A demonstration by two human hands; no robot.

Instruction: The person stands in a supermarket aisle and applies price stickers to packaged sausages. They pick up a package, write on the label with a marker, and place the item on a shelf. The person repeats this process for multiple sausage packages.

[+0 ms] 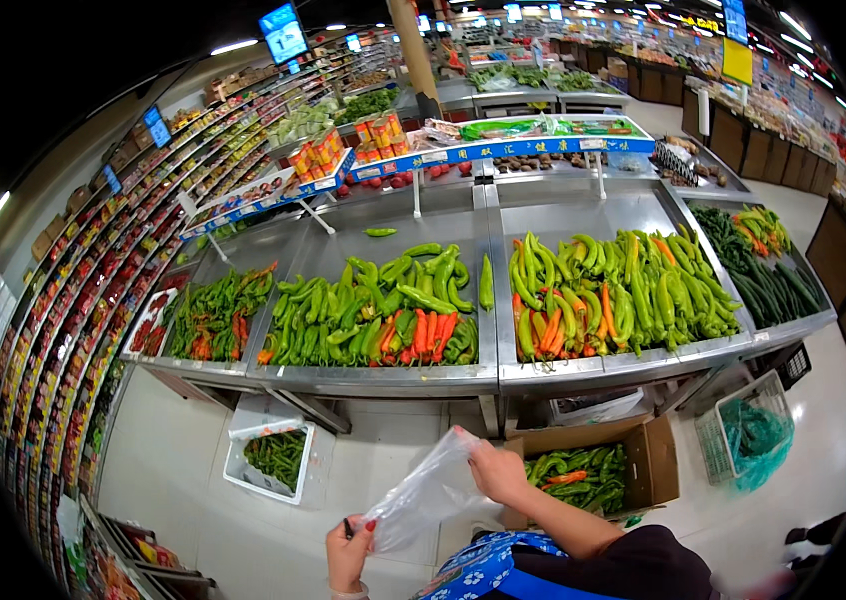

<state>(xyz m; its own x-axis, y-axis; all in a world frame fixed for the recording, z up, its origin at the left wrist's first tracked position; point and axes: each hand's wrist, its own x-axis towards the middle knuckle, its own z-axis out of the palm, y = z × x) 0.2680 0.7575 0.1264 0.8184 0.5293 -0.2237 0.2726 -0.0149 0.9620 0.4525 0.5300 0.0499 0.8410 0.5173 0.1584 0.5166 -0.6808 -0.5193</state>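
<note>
A clear plastic bag is stretched slantwise between my two hands, in front of the metal produce stand. Its lower left end is pinched by my left hand, where a small dark object also shows at the fingers; I cannot make out what it is. Higher up and farther right, my right hand is closed on the bag's other end. Beyond the bag, long green peppers with some red ones lie heaped on the stand. Another heap of green and orange peppers fills the bay to the right.
Under the stand, a white foam box and a cardboard box hold more green peppers. A plastic crate with green netting stands at right. Packed shelves line the left. Above the stand runs a blue-edged rack.
</note>
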